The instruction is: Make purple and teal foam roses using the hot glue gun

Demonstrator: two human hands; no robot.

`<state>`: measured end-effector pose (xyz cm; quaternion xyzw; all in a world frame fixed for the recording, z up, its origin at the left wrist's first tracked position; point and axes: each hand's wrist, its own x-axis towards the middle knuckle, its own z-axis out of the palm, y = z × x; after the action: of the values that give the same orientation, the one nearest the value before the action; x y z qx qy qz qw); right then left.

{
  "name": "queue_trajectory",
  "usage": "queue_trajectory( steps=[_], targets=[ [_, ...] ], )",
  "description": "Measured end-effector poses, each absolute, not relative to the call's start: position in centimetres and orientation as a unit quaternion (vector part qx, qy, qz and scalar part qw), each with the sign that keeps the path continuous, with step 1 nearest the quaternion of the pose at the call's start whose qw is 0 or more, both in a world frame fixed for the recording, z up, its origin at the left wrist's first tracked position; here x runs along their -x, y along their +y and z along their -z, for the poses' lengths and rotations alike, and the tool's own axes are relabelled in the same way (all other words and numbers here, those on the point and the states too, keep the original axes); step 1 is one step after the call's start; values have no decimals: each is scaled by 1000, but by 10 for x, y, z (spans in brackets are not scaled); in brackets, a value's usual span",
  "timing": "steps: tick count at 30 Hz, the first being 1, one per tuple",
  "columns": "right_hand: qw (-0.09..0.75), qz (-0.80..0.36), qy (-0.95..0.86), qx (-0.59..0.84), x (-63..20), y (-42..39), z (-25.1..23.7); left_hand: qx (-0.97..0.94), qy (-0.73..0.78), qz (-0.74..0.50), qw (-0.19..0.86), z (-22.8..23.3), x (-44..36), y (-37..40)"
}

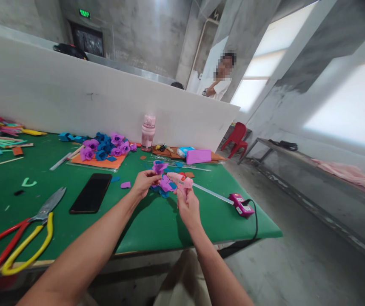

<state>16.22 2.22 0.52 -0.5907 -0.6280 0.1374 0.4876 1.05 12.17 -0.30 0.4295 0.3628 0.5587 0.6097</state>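
Head view | left hand (144, 182) pinches purple petal (159, 167) | right hand (187, 204) closed on pink flower piece (184, 182) at its 12 o'clock, above green counter (157, 221) | glue gun (241, 205) at 3 o'clock of right hand | phone (91, 192) at 9 o'clock of left hand | scissors (26, 236) at 8 o'clock | finished flowers (106, 148) at 11 o'clock
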Motion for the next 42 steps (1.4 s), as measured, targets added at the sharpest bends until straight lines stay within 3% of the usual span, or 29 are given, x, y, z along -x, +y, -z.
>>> queue_trajectory(
  steps=[42],
  targets=[
    [466,-91,-657,585,-159,25,-8,-445,358,-558,602,2,-10,121]
  ],
)
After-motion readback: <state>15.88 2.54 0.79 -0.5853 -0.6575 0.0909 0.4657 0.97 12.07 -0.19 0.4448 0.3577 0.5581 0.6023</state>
